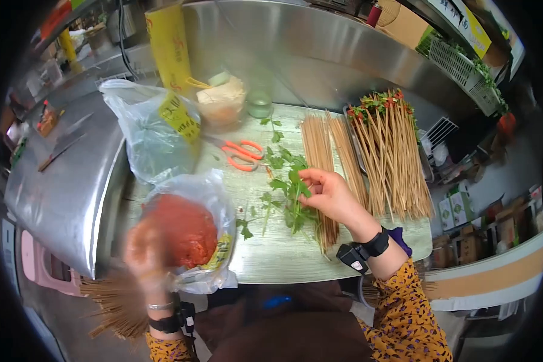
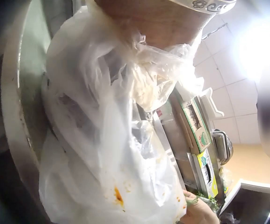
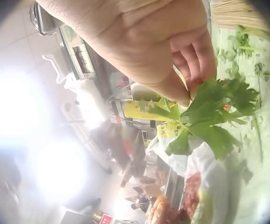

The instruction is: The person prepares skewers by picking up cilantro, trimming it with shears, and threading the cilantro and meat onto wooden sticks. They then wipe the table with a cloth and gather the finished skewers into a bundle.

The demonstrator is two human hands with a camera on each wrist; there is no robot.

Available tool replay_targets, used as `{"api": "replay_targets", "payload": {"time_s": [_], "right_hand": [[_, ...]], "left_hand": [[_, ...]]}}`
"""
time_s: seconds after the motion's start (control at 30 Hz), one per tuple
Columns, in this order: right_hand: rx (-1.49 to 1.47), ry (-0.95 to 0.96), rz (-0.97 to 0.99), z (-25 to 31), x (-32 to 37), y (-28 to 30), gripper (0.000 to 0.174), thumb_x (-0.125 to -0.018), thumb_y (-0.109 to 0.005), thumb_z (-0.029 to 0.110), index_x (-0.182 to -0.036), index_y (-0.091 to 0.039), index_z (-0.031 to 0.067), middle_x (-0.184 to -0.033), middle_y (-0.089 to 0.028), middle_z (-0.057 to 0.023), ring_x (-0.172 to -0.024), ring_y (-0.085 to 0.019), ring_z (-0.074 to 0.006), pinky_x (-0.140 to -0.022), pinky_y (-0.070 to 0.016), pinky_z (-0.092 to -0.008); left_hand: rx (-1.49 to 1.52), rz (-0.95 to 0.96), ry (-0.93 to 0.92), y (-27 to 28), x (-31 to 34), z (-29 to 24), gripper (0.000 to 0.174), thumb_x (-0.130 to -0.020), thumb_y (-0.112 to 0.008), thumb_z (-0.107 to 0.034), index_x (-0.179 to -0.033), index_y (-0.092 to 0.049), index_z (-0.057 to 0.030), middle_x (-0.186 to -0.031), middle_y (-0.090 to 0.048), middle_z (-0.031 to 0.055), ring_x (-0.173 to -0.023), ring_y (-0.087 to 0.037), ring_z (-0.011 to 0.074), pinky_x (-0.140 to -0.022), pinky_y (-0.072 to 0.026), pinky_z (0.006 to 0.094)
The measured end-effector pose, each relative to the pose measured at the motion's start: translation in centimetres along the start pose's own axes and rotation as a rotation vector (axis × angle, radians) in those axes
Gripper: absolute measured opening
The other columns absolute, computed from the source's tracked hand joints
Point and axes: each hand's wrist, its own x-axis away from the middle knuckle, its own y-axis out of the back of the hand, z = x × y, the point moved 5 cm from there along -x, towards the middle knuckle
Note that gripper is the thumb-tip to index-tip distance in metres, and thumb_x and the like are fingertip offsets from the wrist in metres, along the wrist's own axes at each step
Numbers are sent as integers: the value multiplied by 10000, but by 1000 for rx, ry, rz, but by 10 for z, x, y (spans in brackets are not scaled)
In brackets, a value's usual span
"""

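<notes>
My right hand [image 1: 333, 200] pinches a leafy green sprig [image 1: 297, 192] between thumb and fingers above the table, beside a bundle of bare skewers [image 1: 317, 142]. In the right wrist view its leaves [image 3: 209, 116] spread out below the fingertips. The left hand [image 1: 143, 250], blurred, is at the left edge of an open plastic bag of red meat [image 1: 194, 232]; how its fingers lie cannot be made out. White plastic [image 2: 93, 140] fills much of the left wrist view and hides that hand's fingers.
Orange-handled scissors [image 1: 242, 158] lie behind the meat bag, near a tied plastic bag [image 1: 157, 142] and a bowl [image 1: 220, 108]. A tray of filled skewers [image 1: 392, 157] stands at the right. Loose greens [image 1: 270, 202] lie mid-table. A steel surface [image 1: 57, 175] is at the left.
</notes>
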Motion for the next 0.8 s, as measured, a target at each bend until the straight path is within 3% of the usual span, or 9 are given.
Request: {"api": "replay_targets", "payload": {"time_s": [0.03,0.17,0.23,0.37,0.4,0.47,0.57,0.67,0.8], "right_hand": [[-86,-45,33,-1,1,-5,355,-808,-654,-73,-1148,-554,-43,-872,-616,-10,-780,-610,-72,-687,-525,-221],[-94,-9,167,17,8,-23,244,-793,-692,-41,-1017,-596,-31,-797,-564,34,-746,-534,-33,-634,-479,-201],[-21,120,167,38,11,-32,217,-790,-685,-6,-994,-616,-31,-763,-552,26,-682,-500,-44,-609,-447,-206],[8,174,257,61,20,-44,162,-791,-687,29,-926,-620,-31,-782,-573,15,-662,-504,-53,-615,-444,-210],[-13,194,261,64,22,-46,140,-793,-691,27,-903,-617,-16,-780,-548,25,-667,-486,-44,-610,-425,-205],[-48,228,258,67,29,-49,107,-796,-697,23,-858,-611,12,-777,-499,45,-676,-448,-27,-599,-389,-196],[-190,182,332,67,37,-52,116,-794,-690,9,-890,-625,11,-828,-535,29,-733,-503,-35,-646,-419,-193],[-308,170,392,61,42,-49,141,-794,-680,-5,-928,-642,15,-878,-570,10,-801,-540,-47,-693,-438,-194],[-213,283,413,67,48,-40,189,-764,-707,10,-943,-648,27,-834,-585,-1,-732,-537,-71,-675,-459,-219]], "left_hand": [[-55,17,-27,1,-3,-6,196,-883,-614,-37,-1069,-637,21,-1047,-645,64,-864,-571,94,-745,-470,211],[11,176,-47,-31,4,-50,261,-844,-655,-73,-1083,-643,32,-1024,-650,81,-844,-580,118,-749,-481,234],[247,331,72,-57,13,-70,436,-787,-700,-122,-1178,-597,41,-1013,-648,88,-717,-555,76,-620,-461,190],[375,582,320,-113,40,-93,677,-703,-820,-202,-1268,-535,40,-745,-520,-35,-612,-470,41,-544,-380,175],[385,657,251,-122,44,-99,707,-710,-840,-303,-1254,-537,30,-756,-467,-40,-614,-420,59,-574,-415,229],[-134,764,125,-137,51,-110,678,-705,-839,-311,-1237,-557,0,-709,-483,-17,-621,-435,66,-566,-423,252],[-263,869,176,-153,62,-100,469,-734,-795,-250,-1117,-636,-30,-683,-546,43,-618,-515,129,-576,-447,297],[-144,843,-48,-157,66,-91,229,-749,-724,-141,-952,-690,-43,-714,-601,106,-640,-580,232,-592,-462,351],[-302,831,-184,-161,68,-104,110,-754,-674,-73,-856,-686,-34,-722,-601,126,-656,-584,294,-610,-460,370]]}}
